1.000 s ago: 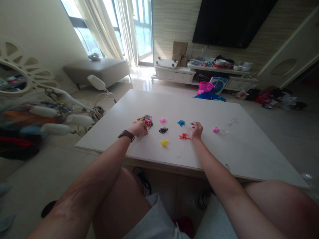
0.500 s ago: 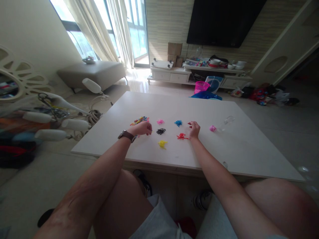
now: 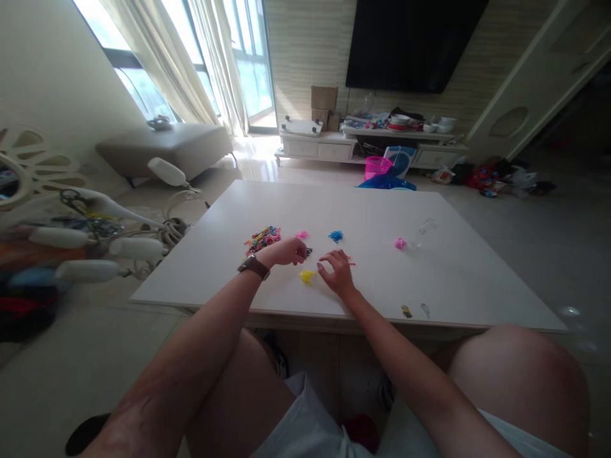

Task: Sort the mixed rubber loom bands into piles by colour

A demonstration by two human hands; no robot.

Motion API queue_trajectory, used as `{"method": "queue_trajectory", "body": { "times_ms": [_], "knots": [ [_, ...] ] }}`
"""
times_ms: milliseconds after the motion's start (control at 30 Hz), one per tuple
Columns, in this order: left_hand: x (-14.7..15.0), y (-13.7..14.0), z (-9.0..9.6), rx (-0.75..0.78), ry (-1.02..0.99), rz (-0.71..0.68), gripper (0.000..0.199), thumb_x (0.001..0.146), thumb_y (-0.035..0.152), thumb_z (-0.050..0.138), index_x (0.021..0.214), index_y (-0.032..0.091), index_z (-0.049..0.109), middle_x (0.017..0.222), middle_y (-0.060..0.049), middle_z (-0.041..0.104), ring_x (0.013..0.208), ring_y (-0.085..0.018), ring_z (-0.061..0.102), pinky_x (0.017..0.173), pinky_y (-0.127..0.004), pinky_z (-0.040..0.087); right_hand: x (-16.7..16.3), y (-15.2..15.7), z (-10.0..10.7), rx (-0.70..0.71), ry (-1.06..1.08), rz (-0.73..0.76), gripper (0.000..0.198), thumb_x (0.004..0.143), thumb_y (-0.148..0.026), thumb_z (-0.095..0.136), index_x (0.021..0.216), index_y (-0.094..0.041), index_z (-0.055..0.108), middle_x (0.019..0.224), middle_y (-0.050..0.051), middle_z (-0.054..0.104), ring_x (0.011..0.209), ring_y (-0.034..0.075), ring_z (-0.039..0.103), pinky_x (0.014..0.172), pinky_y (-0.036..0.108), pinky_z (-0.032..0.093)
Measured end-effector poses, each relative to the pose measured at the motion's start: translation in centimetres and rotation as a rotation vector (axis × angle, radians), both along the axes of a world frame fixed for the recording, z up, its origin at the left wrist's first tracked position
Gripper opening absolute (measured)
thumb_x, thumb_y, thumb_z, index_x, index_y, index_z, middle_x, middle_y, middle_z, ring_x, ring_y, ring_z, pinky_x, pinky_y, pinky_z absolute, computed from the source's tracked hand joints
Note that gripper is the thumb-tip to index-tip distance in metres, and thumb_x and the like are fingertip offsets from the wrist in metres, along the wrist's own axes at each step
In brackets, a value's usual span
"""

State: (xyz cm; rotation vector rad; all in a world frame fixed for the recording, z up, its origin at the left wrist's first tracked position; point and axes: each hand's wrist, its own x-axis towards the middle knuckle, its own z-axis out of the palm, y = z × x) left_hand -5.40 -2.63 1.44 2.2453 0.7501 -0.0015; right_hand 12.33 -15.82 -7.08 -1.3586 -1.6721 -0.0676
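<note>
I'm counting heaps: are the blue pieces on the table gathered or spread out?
Gathered: the blue pieces lie bunched in one small heap on the white table, apart from the pink pieces.

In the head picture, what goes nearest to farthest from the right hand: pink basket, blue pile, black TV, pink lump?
1. Blue pile: just beyond the right hand.
2. Pink lump: on the table, off to the right.
3. Pink basket: past the table's far edge.
4. Black TV: up on the far wall.
</note>
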Motion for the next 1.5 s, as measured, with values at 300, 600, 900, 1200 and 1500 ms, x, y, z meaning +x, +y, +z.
{"method": "queue_trajectory", "body": {
  "times_ms": [300, 600, 900, 1200, 1500],
  "knots": [
    [0.3, -0.3, 0.0, -0.033, -0.005, -0.073, 0.012, 0.073, 0.013, 0.062, 0.083, 0.013, 0.070, 0.068, -0.005, 0.072, 0.063, -0.015, 0.067, 0.058, -0.022, 0.048, -1.9, 0.6, -0.3, -0.121, 0.026, 0.113, 0.014, 0.097, -0.028, 0.055, 0.095, -0.026, 0.068, 0.095, 0.006, 0.067, 0.097, 0.025, 0.055, 0.088, 0.041, 0.046],
    [0.9, 0.1, 0.8, -0.020, 0.019, -0.025, 0.017, 0.075, 0.019, 0.064, 0.089, 0.012, 0.070, 0.069, -0.005, 0.071, 0.065, -0.016, 0.068, 0.057, -0.022, 0.046, -1.5, 0.6, -0.3, -0.110, 0.150, -0.003, 0.014, 0.095, -0.027, 0.057, 0.084, -0.026, 0.064, 0.086, 0.004, 0.064, 0.091, 0.024, 0.055, 0.084, 0.039, 0.046],
    [1.0, 0.0, 1.1, 0.036, -0.002, -0.037, 0.029, 0.078, 0.022, 0.063, 0.102, 0.014, 0.076, 0.067, -0.002, 0.067, 0.060, -0.014, 0.065, 0.055, -0.021, 0.044, -1.4, 0.8, -0.6, -0.108, 0.219, -0.021, 0.015, 0.094, -0.028, 0.058, 0.081, -0.025, 0.064, 0.083, 0.004, 0.064, 0.089, 0.023, 0.055, 0.084, 0.038, 0.045],
    [1.0, -0.3, 1.0, 0.014, -0.009, -0.020, 0.021, 0.077, 0.026, 0.071, 0.092, 0.013, 0.076, 0.058, -0.002, 0.066, 0.057, -0.014, 0.062, 0.059, -0.023, 0.046, -1.2, 0.7, -0.4, -0.122, 0.277, -0.010, 0.015, 0.093, -0.029, 0.059, 0.080, -0.024, 0.065, 0.082, 0.004, 0.064, 0.087, 0.022, 0.055, 0.075, 0.036, 0.045],
    [1.1, -0.4, 0.9, 0.021, -0.018, -0.024, 0.025, 0.078, 0.027, 0.070, 0.098, 0.013, 0.073, 0.062, -0.001, 0.065, 0.058, -0.015, 0.064, 0.058, -0.024, 0.045, -1.3, 0.7, -0.2, -0.121, 0.270, 0.001, 0.016, 0.093, -0.030, 0.058, 0.080, -0.024, 0.064, 0.082, 0.003, 0.064, 0.087, 0.022, 0.055, 0.077, 0.036, 0.044]
  ]
}}
